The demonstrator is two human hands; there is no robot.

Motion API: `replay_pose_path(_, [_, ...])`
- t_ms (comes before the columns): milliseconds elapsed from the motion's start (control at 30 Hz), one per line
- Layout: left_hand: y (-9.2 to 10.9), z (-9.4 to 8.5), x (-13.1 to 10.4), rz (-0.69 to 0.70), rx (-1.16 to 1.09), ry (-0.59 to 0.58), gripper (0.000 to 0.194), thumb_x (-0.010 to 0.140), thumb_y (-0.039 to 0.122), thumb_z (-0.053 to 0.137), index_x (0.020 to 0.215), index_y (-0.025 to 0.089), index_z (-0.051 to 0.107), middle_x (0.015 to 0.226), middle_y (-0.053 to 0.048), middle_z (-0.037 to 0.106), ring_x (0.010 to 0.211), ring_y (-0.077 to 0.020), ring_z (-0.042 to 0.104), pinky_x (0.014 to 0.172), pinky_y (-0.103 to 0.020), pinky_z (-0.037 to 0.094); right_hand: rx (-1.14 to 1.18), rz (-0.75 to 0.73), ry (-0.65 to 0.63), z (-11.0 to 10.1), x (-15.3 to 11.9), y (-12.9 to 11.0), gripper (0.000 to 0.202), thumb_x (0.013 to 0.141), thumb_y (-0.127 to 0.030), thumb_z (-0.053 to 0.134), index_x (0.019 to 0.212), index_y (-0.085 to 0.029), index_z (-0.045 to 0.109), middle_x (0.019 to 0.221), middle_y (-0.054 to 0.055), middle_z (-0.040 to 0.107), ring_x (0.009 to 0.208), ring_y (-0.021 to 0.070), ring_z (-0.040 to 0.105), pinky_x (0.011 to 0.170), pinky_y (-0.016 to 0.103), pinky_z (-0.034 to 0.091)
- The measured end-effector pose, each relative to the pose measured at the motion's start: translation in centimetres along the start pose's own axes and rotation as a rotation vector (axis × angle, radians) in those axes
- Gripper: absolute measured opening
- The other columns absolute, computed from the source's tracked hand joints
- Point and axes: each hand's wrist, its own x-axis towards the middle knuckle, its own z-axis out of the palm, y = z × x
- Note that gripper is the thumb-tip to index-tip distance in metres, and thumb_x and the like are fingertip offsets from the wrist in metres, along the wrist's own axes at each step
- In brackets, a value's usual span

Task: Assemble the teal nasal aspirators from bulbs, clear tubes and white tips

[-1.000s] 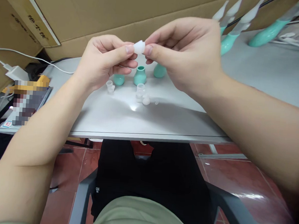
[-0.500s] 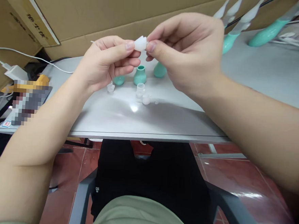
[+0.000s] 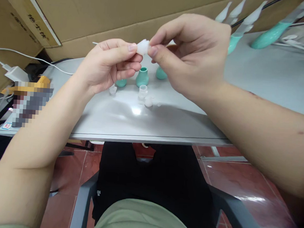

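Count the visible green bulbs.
5 visible: one bulb partly behind the left hand, a second beside it, a third partly behind the right hand, a fourth just right of that hand, a fifth at far right. The right hand may hide more.

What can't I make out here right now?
All in the head view:
Translucent white flared piece: full shape, covered by left hand and right hand.
Thin white rod: whether joined to that piece, hidden by the left hand.
Rounded teal bulb: top, behind the left hand.
Long teal-and-clear device, far right: tip, cut off by top edge.
Tiny translucent bit: too small to identify.
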Motion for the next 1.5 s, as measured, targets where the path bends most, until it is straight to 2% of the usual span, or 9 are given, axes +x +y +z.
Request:
replay_pose_path(133, [-0.4, -1.5, 0.2, -0.010, 0.133, -0.019, 0.031, 0.116, 0.028, 0.094, 0.088, 0.022, 0.085, 0.095, -0.004, 0.093, 0.089, -0.0156, 0.094, 0.081, -0.019, 0.077, 0.203, 0.123, -0.032, 0.1, 0.1, -0.6, 0.022, 0.094, -0.008, 0.105, 0.092, -0.029, 0.098, 0.097, 0.000, 0.091, 0.090, 0.0180, 0.082, 0.086, 0.034, 0.067])
replay_pose_path(267, [-1.0, -2.7, 0.8, -0.010, 0.178, -0.012, 0.034, 0.111, 0.044, 0.103, 0.093, 0.022, 0.084, 0.107, -0.006, 0.097, 0.111, -0.0266, 0.100, 0.091, -0.026, 0.082, 0.216, 0.230, -0.075, 0.1, 0.2, -1.1, 0.022, 0.095, -0.030, 0.118, 0.089, -0.031, 0.096, 0.096, -0.002, 0.090, 0.089, 0.0181, 0.081, 0.089, 0.035, 0.070])
replay_pose_path(333, [-1.2, -2.9, 1.2, -0.017, 0.176, 0.007, 0.035, 0.113, 0.043, 0.100, 0.090, 0.022, 0.084, 0.103, -0.006, 0.096, 0.109, -0.0270, 0.102, 0.086, -0.024, 0.082, 0.160, 0.212, -0.052, 0.1, 0.2, -1.4, 0.023, 0.096, -0.034, 0.118, 0.090, -0.032, 0.096, 0.097, -0.001, 0.090, 0.088, 0.0180, 0.078, 0.090, 0.036, 0.071])
replay_pose_path(533, [-0.9, -2.9, 2.1, -0.072, 0.169, -0.007, 0.040, 0.116, 0.030, 0.095, 0.080, 0.021, 0.082, 0.090, -0.005, 0.091, 0.094, -0.0225, 0.101, 0.078, -0.019, 0.081, 0.304, 0.191, -0.071, 0.3, 0.6, -0.5, 0.023, 0.088, -0.014, 0.112, 0.086, -0.029, 0.096, 0.089, 0.001, 0.087, 0.079, 0.0177, 0.076, 0.082, 0.037, 0.066])
replay_pose_path(767, [-0.2, -2.6, 1.6, -0.132, 0.171, -0.001, 0.044, 0.118, 0.015, 0.090, 0.075, 0.021, 0.081, 0.083, -0.002, 0.091, 0.083, -0.0162, 0.098, 0.075, -0.015, 0.077, 0.451, 0.385, -0.066, 0.6, 0.6, 0.9, 0.027, 0.068, -0.017, 0.111, 0.083, -0.027, 0.092, 0.074, 0.001, 0.078, 0.070, 0.0209, 0.072, 0.071, 0.040, 0.060])
replay_pose_path(900, [-0.1, -2.8, 1.4, -0.104, 0.190, -0.012, 0.042, 0.115, 0.013, 0.092, 0.075, 0.021, 0.082, 0.078, 0.000, 0.088, 0.080, -0.0180, 0.097, 0.075, -0.020, 0.080, 0.488, 0.460, -0.124, 0.2, 0.9, 1.3, 0.039, 0.063, -0.019, 0.114, 0.096, -0.026, 0.095, 0.081, 0.002, 0.083, 0.071, 0.0229, 0.075, 0.076, 0.045, 0.071])
replay_pose_path(1133, [-0.3, -3.1, 1.1, -0.073, 0.280, 0.001, 0.034, 0.113, 0.006, 0.091, 0.082, 0.020, 0.088, 0.076, 0.002, 0.086, 0.081, -0.0202, 0.099, 0.076, -0.025, 0.083, 0.435, 0.489, -0.173, 0.0, 0.8, 1.0, 0.028, 0.063, -0.019, 0.110, 0.086, -0.028, 0.097, 0.082, 0.004, 0.087, 0.071, 0.0228, 0.076, 0.081, 0.047, 0.074])
replay_pose_path(1267, [-0.2, -3.3, 1.0, -0.078, 0.232, -0.061, 0.034, 0.110, 0.005, 0.093, 0.080, 0.021, 0.090, 0.076, 0.000, 0.088, 0.081, -0.0203, 0.098, 0.076, -0.026, 0.084, 0.443, 0.489, -0.197, -0.1, 0.8, 0.9, 0.027, 0.064, -0.019, 0.113, 0.085, -0.028, 0.098, 0.083, 0.004, 0.088, 0.071, 0.0221, 0.076, 0.079, 0.044, 0.074])
replay_pose_path(1500, [-0.4, -3.8, 0.8, -0.087, 0.269, -0.042, 0.028, 0.106, 0.014, 0.104, 0.082, 0.023, 0.091, 0.078, -0.005, 0.089, 0.092, -0.0291, 0.101, 0.102, -0.048, 0.091, 0.392, 0.490, -0.200, -0.3, 0.7, 1.8, 0.038, 0.071, -0.032, 0.129, 0.084, -0.027, 0.094, 0.082, 0.005, 0.088, 0.071, 0.0249, 0.080, 0.083, 0.048, 0.079])
